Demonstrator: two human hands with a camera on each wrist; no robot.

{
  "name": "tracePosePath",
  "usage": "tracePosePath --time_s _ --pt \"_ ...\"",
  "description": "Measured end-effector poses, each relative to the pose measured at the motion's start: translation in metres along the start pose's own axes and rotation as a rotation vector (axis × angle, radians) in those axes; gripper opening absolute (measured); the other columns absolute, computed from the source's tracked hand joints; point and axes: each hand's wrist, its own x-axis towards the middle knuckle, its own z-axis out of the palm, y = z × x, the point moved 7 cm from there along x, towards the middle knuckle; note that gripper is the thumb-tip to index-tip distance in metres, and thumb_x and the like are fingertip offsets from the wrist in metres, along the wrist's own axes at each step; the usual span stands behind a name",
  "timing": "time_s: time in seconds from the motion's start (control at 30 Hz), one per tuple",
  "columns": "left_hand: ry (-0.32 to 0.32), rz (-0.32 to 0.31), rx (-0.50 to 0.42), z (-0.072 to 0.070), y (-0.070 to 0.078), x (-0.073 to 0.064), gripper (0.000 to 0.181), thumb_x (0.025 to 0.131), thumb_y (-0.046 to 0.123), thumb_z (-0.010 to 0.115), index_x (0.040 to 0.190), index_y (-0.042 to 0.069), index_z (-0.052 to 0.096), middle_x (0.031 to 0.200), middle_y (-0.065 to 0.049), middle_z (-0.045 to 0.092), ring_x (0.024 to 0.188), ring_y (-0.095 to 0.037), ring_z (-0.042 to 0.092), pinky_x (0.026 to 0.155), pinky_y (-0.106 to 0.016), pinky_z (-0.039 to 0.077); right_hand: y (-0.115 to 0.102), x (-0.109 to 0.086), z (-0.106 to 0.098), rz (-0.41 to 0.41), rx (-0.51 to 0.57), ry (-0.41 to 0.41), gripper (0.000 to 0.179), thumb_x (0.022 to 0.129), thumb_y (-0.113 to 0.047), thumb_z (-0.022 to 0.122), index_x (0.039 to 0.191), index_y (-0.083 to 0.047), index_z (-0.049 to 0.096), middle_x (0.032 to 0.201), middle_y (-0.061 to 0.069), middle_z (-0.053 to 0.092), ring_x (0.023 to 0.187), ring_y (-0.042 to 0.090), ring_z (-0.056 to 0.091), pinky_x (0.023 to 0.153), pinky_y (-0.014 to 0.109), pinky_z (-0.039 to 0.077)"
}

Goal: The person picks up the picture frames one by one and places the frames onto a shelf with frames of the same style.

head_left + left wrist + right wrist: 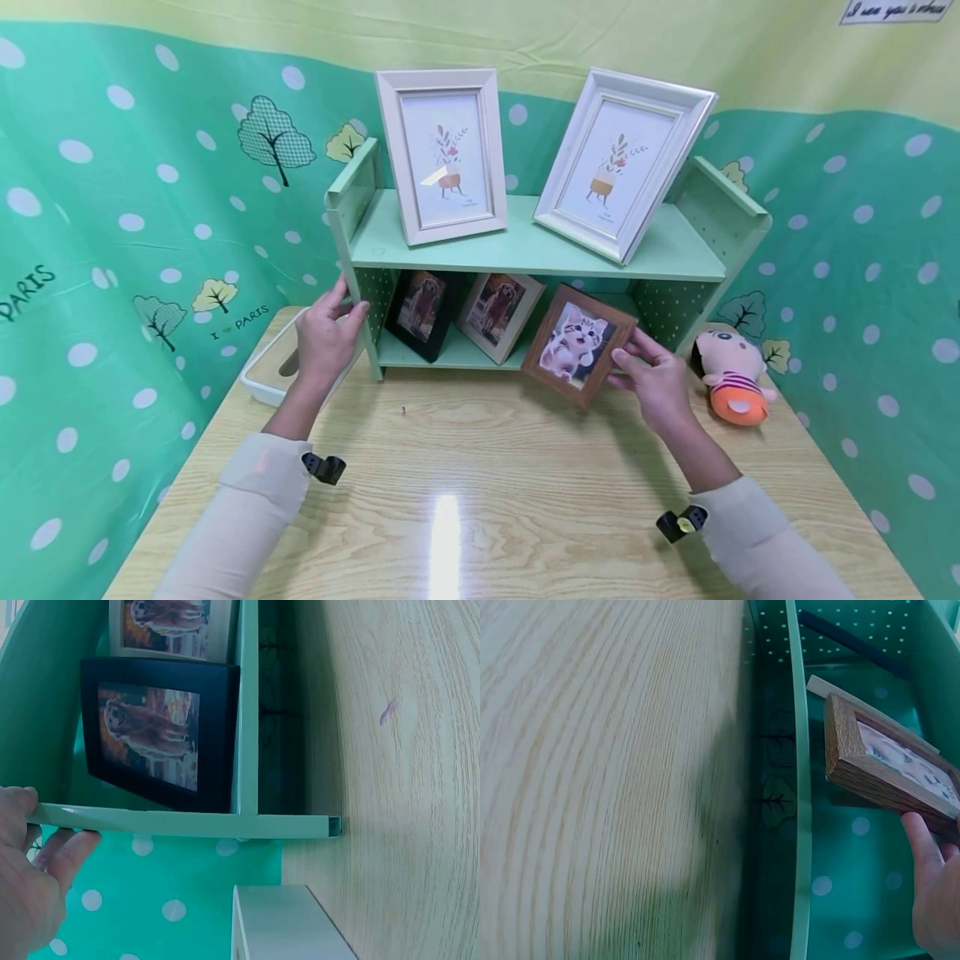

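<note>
In the head view my left hand (327, 335) grips the front edge of the left side panel (187, 823) of a green two-tier shelf (525, 265). My right hand (660, 379) pinches the right edge of a brown wooden photo frame (546, 329) with a kitten picture. That frame is tilted and overlaps the front of the lower tier, beside a cream frame (534, 304). Further left on this tier leans a black frame (217, 735); both hold a dog picture. From the right wrist view, the thumb lies along the brown frame's edge (855, 780).
Two white frames with plant prints, one at left (491, 158) and one at right (558, 179), stand on the top tier. A white-rimmed tray (258, 387) lies left of the shelf, a plush doll (738, 400) right of it. A patterned curtain (187, 108) hangs behind the wooden table (525, 467).
</note>
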Motion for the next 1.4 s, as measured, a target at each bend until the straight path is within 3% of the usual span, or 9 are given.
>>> tracePosePath --time_s 1.4 --pt "-0.004 0.004 -0.006 0.001 -0.001 0.000 0.059 0.095 0.007 0.071 0.149 0.018 0.050 0.127 -0.020 0.071 0.101 -0.039 0.075 0.083 -0.034 0.063 0.006 0.023 0.003 -0.034 0.068 0.100 0.058 0.097 -0.009 0.068 0.150 -0.023 0.050 0.112 -0.007 0.066 0.090 0.001 0.073 0.077 0.026 0.067"
